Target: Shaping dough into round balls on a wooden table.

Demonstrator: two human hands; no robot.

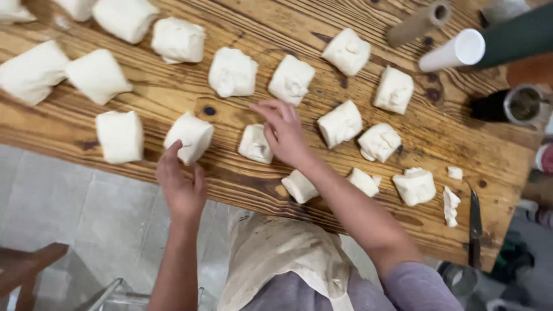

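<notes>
many cut lumps of white dough lie spread over a long wooden table (pixel 173 92), squarish and soft-edged. at the left, the left hand (pixel 181 184) reaches up from the near edge, fingers loosely spread and released, fingertips touching the near side of one dough block (pixel 190 135) without gripping it. just right of that, the right hand (pixel 283 132) lies palm down, fingers relaxed and extended, its side against a smaller dough piece (pixel 254 144); it clasps nothing that i can see. another piece (pixel 298 186) sits under the right forearm near the table edge. farther right lie small scraps and a dark-handled knife (pixel 475 222), with a white tube (pixel 452 52) at the far corner. the dough looks soft, light and yielding, likely a bit tacky, so a pinch would probably dent it; cupping a block from its sides or underneath seems the safer hold.
</notes>
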